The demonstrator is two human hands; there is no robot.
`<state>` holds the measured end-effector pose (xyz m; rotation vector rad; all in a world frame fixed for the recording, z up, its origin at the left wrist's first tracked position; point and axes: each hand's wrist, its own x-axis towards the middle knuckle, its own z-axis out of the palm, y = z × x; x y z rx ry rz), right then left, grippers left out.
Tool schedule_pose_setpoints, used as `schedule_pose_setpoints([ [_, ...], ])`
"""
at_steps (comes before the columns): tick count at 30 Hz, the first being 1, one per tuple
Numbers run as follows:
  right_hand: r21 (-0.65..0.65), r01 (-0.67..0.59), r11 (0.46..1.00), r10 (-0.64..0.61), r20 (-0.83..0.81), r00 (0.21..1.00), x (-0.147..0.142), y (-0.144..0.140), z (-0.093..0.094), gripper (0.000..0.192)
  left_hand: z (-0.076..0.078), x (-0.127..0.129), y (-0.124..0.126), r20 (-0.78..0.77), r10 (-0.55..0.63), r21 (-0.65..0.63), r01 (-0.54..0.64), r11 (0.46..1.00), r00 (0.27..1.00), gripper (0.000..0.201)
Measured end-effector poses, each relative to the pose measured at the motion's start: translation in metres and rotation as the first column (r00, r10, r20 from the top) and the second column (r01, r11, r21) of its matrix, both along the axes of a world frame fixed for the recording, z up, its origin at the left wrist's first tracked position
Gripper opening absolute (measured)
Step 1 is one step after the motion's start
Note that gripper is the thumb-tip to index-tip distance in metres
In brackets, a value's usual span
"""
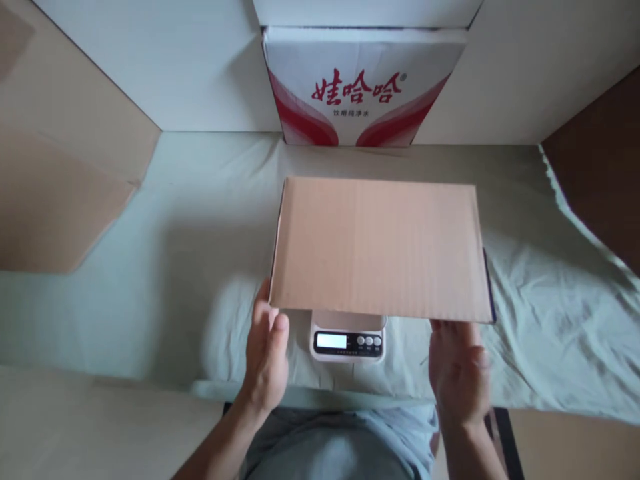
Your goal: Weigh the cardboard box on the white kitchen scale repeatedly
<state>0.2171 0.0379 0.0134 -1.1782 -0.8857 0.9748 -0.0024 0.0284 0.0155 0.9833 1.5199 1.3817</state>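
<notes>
A flat brown cardboard box (383, 247) lies over a small white digital scale (349, 340), whose display and buttons stick out at the near edge. My left hand (266, 357) is at the box's near left corner, fingertips touching its underside edge, thumb up. My right hand (460, 370) is just below the near right corner, fingers apart, slightly blurred, touching or almost touching the edge. Neither hand clearly grips the box.
A pale green cloth (150, 267) covers the table. A white carton with red print (357, 87) stands at the back centre against white boards. Brown cardboard sheets (55, 173) lean at the left and another (600, 173) at the right.
</notes>
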Motion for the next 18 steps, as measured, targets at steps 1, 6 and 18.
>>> schedule_pose_setpoints([
  [1,-0.024,-0.002,1.000,0.002,-0.004,1.000,0.002,-0.005,-0.004,0.053,-0.002,-0.001,-0.005,0.002,-0.006,-0.032,0.006,0.999,1.000,0.032],
  [6,-0.128,-0.047,0.991,0.047,0.002,0.999,0.013,-0.023,-0.023,0.057,-0.009,-0.005,-0.018,-0.010,-0.044,-0.126,0.042,0.991,0.999,0.041],
  [18,-0.088,0.014,0.996,-0.003,0.117,0.993,0.022,-0.013,-0.027,0.053,-0.033,-0.005,0.001,0.043,0.074,0.004,-0.074,0.997,0.996,0.041],
])
